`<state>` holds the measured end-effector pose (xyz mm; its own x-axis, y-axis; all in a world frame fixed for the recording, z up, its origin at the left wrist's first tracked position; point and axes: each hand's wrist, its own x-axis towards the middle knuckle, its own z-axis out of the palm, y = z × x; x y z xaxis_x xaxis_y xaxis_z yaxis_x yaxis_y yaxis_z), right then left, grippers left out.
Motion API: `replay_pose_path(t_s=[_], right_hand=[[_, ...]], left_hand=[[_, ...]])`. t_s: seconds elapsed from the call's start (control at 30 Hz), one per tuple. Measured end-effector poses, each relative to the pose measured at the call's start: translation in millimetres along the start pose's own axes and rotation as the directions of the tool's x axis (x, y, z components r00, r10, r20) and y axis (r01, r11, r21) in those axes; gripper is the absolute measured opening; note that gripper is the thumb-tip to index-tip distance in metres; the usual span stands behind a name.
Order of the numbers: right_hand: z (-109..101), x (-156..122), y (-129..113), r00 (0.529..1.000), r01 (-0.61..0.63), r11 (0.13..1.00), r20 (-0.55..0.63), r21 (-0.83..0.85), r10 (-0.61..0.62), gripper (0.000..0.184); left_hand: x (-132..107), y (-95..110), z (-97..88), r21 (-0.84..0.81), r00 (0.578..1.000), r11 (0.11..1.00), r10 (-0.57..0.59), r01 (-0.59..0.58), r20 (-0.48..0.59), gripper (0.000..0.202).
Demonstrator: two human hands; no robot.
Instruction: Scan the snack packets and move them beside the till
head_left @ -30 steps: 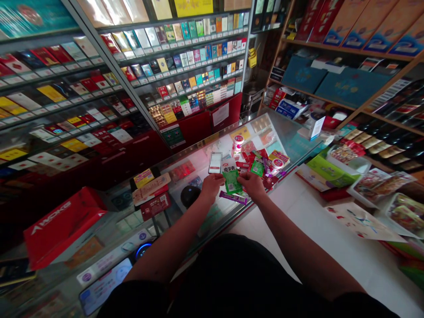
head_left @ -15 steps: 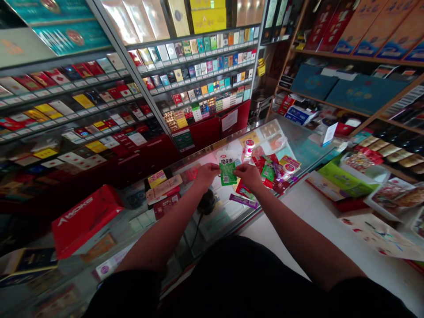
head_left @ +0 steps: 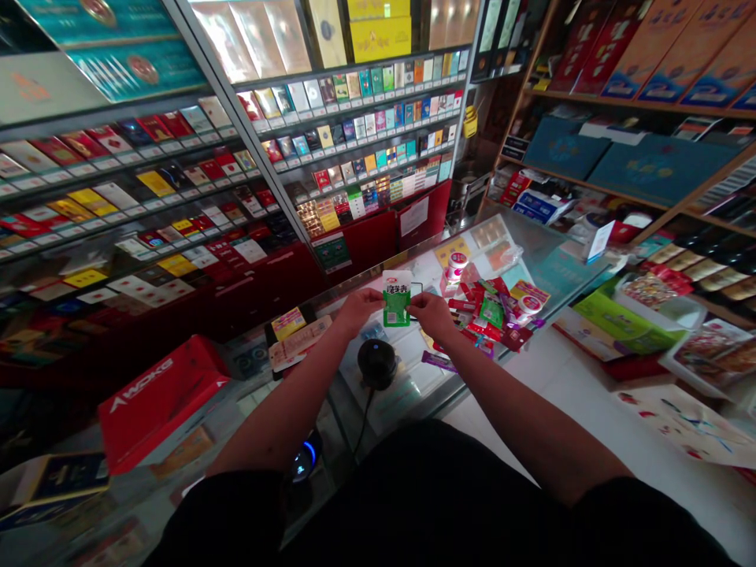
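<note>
- Nearest: a black, dome-shaped corded device [head_left: 376,364] on the glass-topped counter [head_left: 564,272], nobody touching it.
- Left hand [head_left: 358,309] and right hand [head_left: 434,313] are each pinching one side of a green-and-white plastic packet [head_left: 397,299], up above the counter. So that one's picked up, not set down.
- Beside the right hand, toward the front edge: loose pile of red, green and purple wrapped snacks [head_left: 491,309], looks unsorted to me.
- Toward the back edge: pink-and-white round tub [head_left: 457,266], upright, untouched.

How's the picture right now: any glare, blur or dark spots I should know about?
In the head view, the green-and-white packet shows clear colours but unreadable fine print; same view, glare washes over the pale cartons up top, the black shirt loses nearly all detail, and the outer edges look stretched and soft.
</note>
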<state>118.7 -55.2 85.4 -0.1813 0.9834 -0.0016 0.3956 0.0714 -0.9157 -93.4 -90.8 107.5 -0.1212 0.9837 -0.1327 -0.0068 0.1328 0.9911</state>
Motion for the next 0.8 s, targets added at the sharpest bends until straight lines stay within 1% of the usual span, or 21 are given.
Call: replay_pose_path(t_s=[0.1, 0.27, 0.43, 0.6, 0.67, 0.8], right_hand=[[14, 1, 7, 1.000, -0.011, 1.000, -0.004, 0.013, 0.011, 0.012], [27, -1, 13, 1.000, -0.010, 0.999, -0.013, -0.047, 0.009, 0.012], [34, -7, 12, 0.999, -0.044, 0.995, -0.013, -0.087, 0.043, 0.010], [39, -12, 12, 0.999, -0.041, 0.989, -0.040, -0.142, 0.036, 0.007], [41, -14, 13, 0.998, -0.042, 0.988, -0.045, -0.151, 0.036, 0.007], [41, -17, 12, 0.998, -0.065, 0.988, -0.022, -0.141, 0.062, 0.010]], left_hand=[[5, -9, -8.1, -0.010, 1.000, 1.000, -0.007, 0.008, 0.018, 0.030], [9, -24, -17.1, -0.029, 1.000, 0.999, -0.018, 0.018, 0.018, 0.029], [13, -39, -21.3, -0.047, 0.997, 0.996, -0.075, 0.075, 0.001, 0.036], [12, -51, -24.7, -0.025, 0.999, 0.999, -0.043, 0.043, -0.006, 0.033], [10, -53, -25.3, -0.025, 0.999, 0.998, -0.051, 0.051, -0.011, 0.032], [8, -52, -24.8, -0.054, 0.995, 0.993, -0.100, 0.101, 0.023, 0.034]])
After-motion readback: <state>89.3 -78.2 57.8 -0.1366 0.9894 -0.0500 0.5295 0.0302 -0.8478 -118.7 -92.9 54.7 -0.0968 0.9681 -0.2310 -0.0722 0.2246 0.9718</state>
